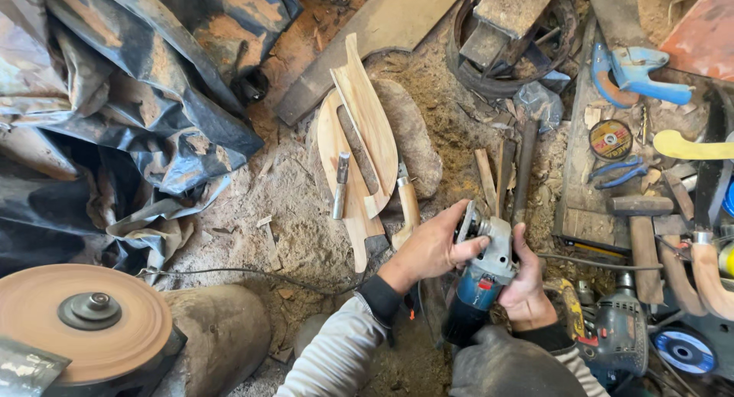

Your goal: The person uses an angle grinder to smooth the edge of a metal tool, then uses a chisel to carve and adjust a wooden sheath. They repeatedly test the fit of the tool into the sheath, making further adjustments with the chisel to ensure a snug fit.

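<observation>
Both hands are holding a blue-and-grey grinder (483,278) low in the frame, above the sawdust-covered floor (306,236). The left hand (432,248) is wrapping over the grinder's grey head from the left, its fingers (468,250) curling closed around it. The right hand (527,286) is gripping the body from the right, thumb pointing up along the head, fingers closed behind the housing and mostly hidden. The grinder's cord (589,263) is running off to the right.

Just beyond the hands, wooden boards (359,137) cut to a paddle shape are lying stacked on the floor, with a metal chisel (340,187) resting on the lower one. A knife with a pale handle (407,202) is lying beside them. A sanding disc (80,320) is sitting at lower left, black plastic sheeting (115,99) above it. To the right, a hammer (642,240), a cutting disc (610,139) and a blue clamp (634,72) are lying among scrap wood. A drill (615,328) is lying near the right wrist.
</observation>
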